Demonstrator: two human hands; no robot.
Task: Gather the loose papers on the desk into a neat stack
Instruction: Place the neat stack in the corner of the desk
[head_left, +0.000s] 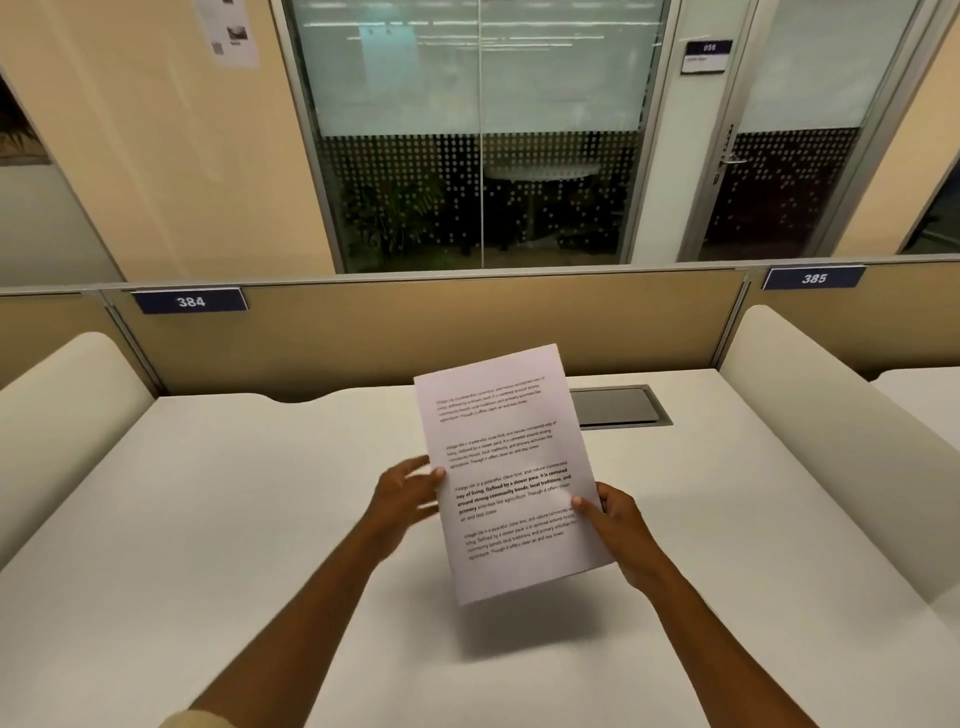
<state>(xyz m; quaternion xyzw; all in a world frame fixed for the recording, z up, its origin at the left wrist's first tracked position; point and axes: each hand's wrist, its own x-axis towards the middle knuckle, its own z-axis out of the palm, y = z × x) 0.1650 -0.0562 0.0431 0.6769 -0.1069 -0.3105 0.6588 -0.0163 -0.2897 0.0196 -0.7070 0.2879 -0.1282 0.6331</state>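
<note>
White printed papers (506, 457) with several paragraphs of black text are held up above the white desk (234, 519), tilted slightly left, their shadow on the desk below. My left hand (405, 493) grips the left edge, thumb on the front. On the right edge near the bottom, my right hand (615, 525) pinches with the thumb on the page. How many sheets are in the hold cannot be told. No other loose paper shows on the desk.
A grey cable hatch (618, 406) is set into the desk behind the papers. Cream curved side dividers (810, 415) flank the desk, and a tan back partition (415, 332) carries number plates 384 and 385. Glass walls and a door lie beyond.
</note>
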